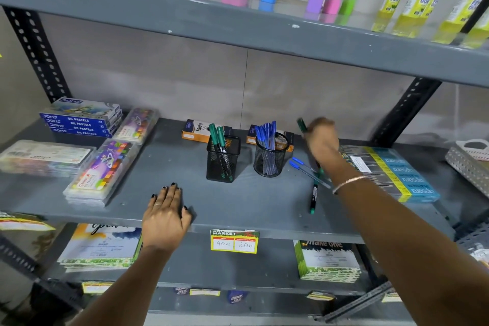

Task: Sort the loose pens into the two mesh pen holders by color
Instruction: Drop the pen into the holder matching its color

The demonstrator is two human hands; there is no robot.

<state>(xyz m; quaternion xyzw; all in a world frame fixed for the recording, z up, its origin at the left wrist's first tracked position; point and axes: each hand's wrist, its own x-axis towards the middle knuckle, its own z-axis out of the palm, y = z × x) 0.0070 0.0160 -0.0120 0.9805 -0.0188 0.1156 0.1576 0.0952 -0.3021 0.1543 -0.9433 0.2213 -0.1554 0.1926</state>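
Two black mesh holders stand mid-shelf. The square left holder (pixel 223 160) has green pens (pixel 218 137) in it. The round right holder (pixel 270 157) is packed with several blue pens (pixel 266 132). My right hand (pixel 321 140), blurred, is raised to the right of the round holder and grips a green pen (pixel 301 125) that sticks up from the fist. Below it on the shelf lie two loose blue pens (pixel 299 163) and a green-and-black pen (pixel 314 193). My left hand (pixel 165 213) rests flat on the shelf's front edge, fingers spread, holding nothing.
Orange pen boxes (pixel 194 132) sit behind the holders. Pastel boxes (pixel 82 120) and crayon packs (pixel 102 172) fill the shelf's left; a blue-yellow box (pixel 397 174) lies at right. A grey upper shelf (pixel 238 32) overhangs closely. A price tag (pixel 234 242) hangs on the front edge.
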